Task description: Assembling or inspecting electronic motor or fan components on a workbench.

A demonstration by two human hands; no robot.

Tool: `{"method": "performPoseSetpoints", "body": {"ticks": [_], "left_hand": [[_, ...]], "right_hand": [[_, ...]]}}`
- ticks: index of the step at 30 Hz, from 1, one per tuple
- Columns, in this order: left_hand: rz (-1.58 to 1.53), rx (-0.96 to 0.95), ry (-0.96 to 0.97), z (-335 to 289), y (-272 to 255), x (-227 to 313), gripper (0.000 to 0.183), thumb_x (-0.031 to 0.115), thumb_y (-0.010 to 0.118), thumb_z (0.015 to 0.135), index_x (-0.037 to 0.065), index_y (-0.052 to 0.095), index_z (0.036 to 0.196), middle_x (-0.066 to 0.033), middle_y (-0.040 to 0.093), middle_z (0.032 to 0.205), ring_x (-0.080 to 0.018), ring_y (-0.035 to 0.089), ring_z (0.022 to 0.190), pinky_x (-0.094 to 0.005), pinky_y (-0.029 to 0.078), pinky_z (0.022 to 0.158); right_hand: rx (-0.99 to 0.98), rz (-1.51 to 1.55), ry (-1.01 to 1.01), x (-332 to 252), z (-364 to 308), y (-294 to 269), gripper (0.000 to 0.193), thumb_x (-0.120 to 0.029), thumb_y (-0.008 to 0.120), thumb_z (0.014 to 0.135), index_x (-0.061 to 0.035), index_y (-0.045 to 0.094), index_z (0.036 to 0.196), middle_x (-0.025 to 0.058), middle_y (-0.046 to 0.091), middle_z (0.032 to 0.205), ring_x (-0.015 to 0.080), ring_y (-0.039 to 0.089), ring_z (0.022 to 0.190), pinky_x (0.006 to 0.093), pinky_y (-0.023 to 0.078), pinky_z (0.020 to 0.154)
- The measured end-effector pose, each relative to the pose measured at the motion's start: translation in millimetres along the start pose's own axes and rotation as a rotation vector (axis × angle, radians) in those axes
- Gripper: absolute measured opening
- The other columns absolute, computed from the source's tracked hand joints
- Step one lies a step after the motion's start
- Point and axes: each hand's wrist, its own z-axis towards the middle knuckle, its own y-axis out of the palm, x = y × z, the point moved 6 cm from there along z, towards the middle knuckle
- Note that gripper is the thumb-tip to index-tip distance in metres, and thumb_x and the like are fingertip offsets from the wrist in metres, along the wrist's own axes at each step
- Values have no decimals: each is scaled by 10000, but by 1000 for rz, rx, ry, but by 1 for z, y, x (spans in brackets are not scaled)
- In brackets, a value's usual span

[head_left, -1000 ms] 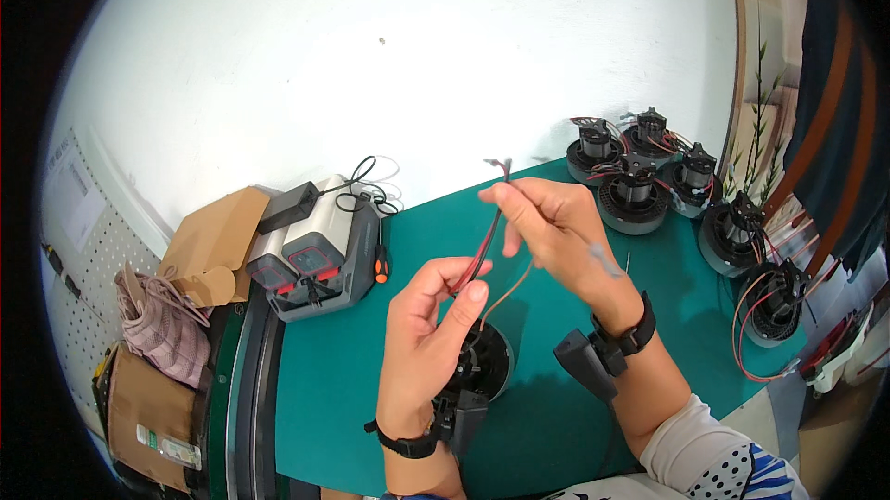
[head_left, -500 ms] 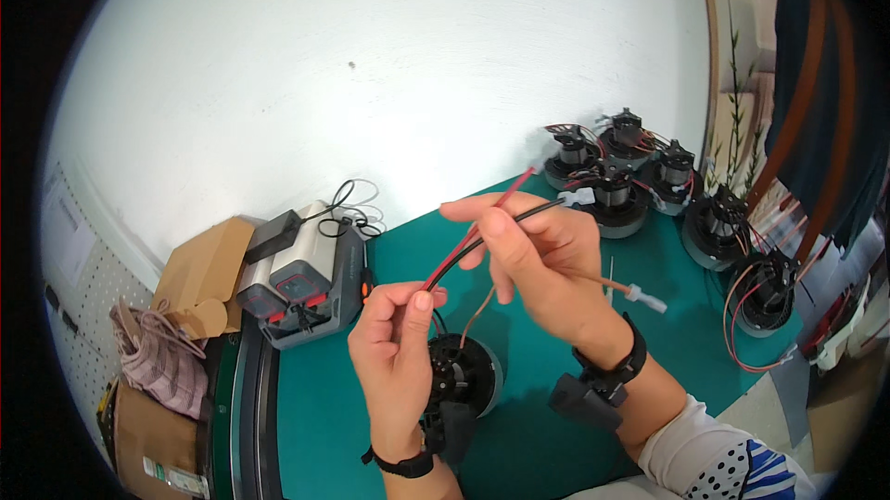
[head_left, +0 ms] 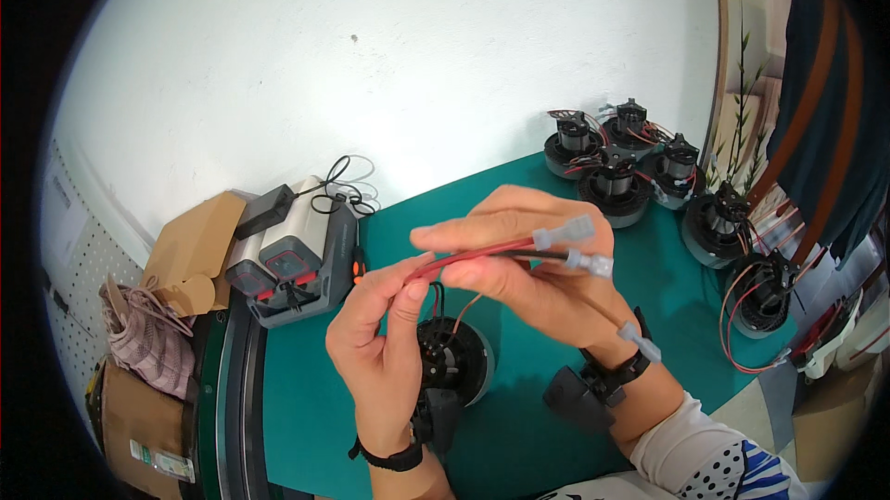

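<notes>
My left hand (head_left: 375, 338) is closed, pinching a red wire (head_left: 482, 250) and a black wire (head_left: 549, 256) between thumb and forefinger. Around the same wires, my right hand (head_left: 524, 291) has its thumb below and fingers above, closed on them. Clear sleeved connectors (head_left: 567, 230) tip the red and black wires, lying over the right palm. A brown wire (head_left: 593, 308) crosses that hand's thumb base and ends in another sleeved connector (head_left: 640, 342) by the wrist. Below the hands stands a round black motor (head_left: 471, 361) on the green mat, partly hidden by my left hand and wrist gear.
Several similar motors (head_left: 616, 185) with wires stand at the back right of the green mat (head_left: 371, 444). At left are a grey device (head_left: 297, 264) with a black cable, an open cardboard box (head_left: 190, 250) and a cloth pouch (head_left: 153, 342). A white wall (head_left: 389, 64) rises behind.
My right hand has turned and its fingers have come down along the wires. The red and black wire ends now lie level across the palm. My left hand has shifted slightly left.
</notes>
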Motion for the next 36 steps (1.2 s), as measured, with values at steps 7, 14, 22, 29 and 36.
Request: {"method": "performPoseSetpoints", "body": {"ticks": [7, 14, 22, 29, 36], "left_hand": [[-175, 89, -48, 12, -2, -10, 203, 114, 542, 957, -58, 625, 1027, -113, 632, 889, -183, 658, 839, -270, 545, 748], [-266, 88, -148, 9, -12, -17, 256, 192, 507, 984, -43, 594, 1038, -104, 636, 889, -212, 680, 817, -281, 561, 730], [34, -136, 159, 2, 16, -12, 78, -1, 541, 902, -46, 604, 911, -138, 649, 994, -182, 658, 758, -281, 524, 669], [35, -306, 107, -2, 26, -9, 235, -93, 567, 780, 1, 623, 988, -133, 594, 806, -279, 592, 720, -333, 465, 618], [-97, 109, 106, -3, 13, 16, 331, -20, 646, 825, 3, 632, 1155, -127, 622, 920, -216, 628, 821, -277, 504, 714]], "right_hand": [[220, 60, -250, 1, 2, -6, 149, -99, 620, 896, -22, 650, 772, 75, 622, 794, 96, 555, 672, 208, 380, 511], [172, 311, 55, 11, -1, -11, 252, -199, 552, 966, -1, 628, 828, 22, 604, 795, 47, 553, 673, 181, 428, 576], [-68, -77, -308, -3, 4, 23, 178, -99, 715, 772, -56, 694, 944, 86, 688, 847, 212, 644, 766, 306, 505, 684], [-192, -168, -381, -2, 1, 27, 200, -253, 681, 841, -57, 688, 805, 31, 625, 712, 224, 560, 646, 311, 456, 653], [90, -150, -203, 9, 2, 8, 171, -168, 695, 829, -33, 620, 758, 59, 525, 625, 201, 488, 565, 304, 391, 523]]}}
